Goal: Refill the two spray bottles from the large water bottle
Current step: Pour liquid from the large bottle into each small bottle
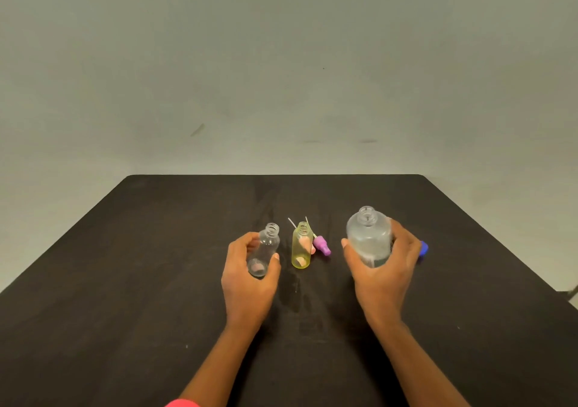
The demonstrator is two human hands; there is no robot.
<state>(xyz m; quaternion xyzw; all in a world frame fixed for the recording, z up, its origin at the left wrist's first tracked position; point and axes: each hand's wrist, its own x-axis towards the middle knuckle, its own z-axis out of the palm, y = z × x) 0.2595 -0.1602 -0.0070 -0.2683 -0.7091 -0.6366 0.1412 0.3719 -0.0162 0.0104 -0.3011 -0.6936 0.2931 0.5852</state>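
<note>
Spillage was the main risk. The large water bottle (369,238) had a wider mouth than the narrow neck of the clear spray bottle (264,248), so a fast tip would probably send water down the outside and onto the dark surface (156,266).

The right hand (384,269) wrapped its fingers and thumb round the large bottle at 3 o'clock. The bottle's long axis was near upright, its open mouth pointing up and slightly toward 12. The left hand (250,269) gripped the clear bottle low on its body, its neck leaning toward 1 o'clock; whether its base touched the surface I could not tell.

Between them the yellow spray bottle (301,245) stood unheld, so a swinging wrist could topple it. A purple spray head (322,245) lay just beside it at 3 o'clock.
</note>
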